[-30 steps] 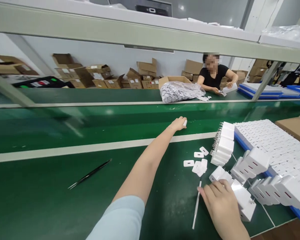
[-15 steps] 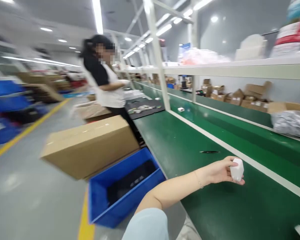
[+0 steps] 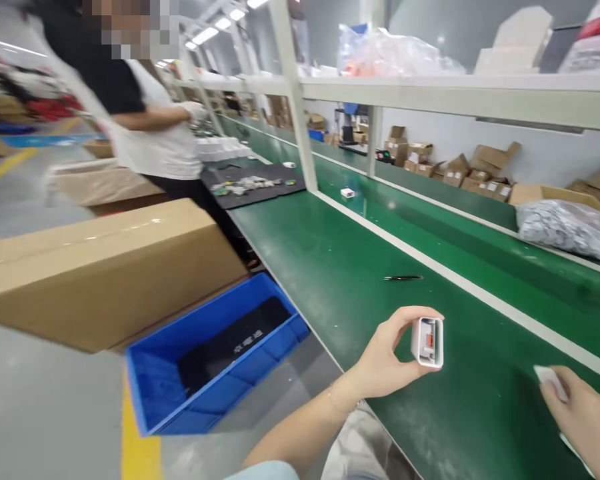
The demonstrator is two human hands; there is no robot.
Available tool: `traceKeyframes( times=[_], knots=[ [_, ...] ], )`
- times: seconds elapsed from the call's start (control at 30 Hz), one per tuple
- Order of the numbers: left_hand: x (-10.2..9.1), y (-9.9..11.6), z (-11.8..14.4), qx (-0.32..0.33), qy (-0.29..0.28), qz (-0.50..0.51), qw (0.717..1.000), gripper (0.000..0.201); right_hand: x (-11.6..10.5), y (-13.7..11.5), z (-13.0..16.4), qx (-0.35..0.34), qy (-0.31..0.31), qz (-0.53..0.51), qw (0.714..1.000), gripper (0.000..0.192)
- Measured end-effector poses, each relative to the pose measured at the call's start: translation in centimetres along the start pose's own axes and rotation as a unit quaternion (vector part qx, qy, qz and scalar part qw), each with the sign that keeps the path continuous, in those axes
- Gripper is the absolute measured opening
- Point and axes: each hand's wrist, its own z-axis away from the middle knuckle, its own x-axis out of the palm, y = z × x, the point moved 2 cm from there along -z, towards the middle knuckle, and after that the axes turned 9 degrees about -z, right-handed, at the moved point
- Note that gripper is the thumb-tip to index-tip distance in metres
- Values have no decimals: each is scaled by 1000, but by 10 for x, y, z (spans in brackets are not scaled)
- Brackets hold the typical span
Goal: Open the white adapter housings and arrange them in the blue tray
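Note:
My left hand (image 3: 387, 360) grips a small white plastic casing (image 3: 441, 353) between thumb and fingers, above the green bench. The casing's open end faces me, and an orange part and some metal show inside it. Farther right, my right hand (image 3: 585, 413) is partly cut off by the frame edge. Its thumb presses on a flat white piece (image 3: 545, 375), whose kind I cannot make out. A thin black pen-like tool (image 3: 403, 278) lies on the bench beyond my left hand.
A blue bin (image 3: 220, 393) holding a black item stands left of the bench, beside a large cardboard box (image 3: 130, 280). A co-worker (image 3: 155, 147) stands past it at a dark mat (image 3: 260, 190) with small parts. Another white part (image 3: 347, 193) sits farther along. A white post (image 3: 293, 100) supports the shelf.
My left hand has drawn nearer and turned the casing so its open end shows. My right hand has entered at lower right with a white piece. The view has shifted closer to the bench.

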Motion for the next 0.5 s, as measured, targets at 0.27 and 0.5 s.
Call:
traceKeyframes(
  times=[0.27, 0.5],
  knots=[
    [68, 2, 2, 0, -98, -14, 995, 56, -20, -97, 102, -154, 167, -387, 894, 24],
    [104, -7, 22, -19, -164, -131, 977, 42, -34, -105, 106, -179, 113, -417, 884, 27]
  ],
)
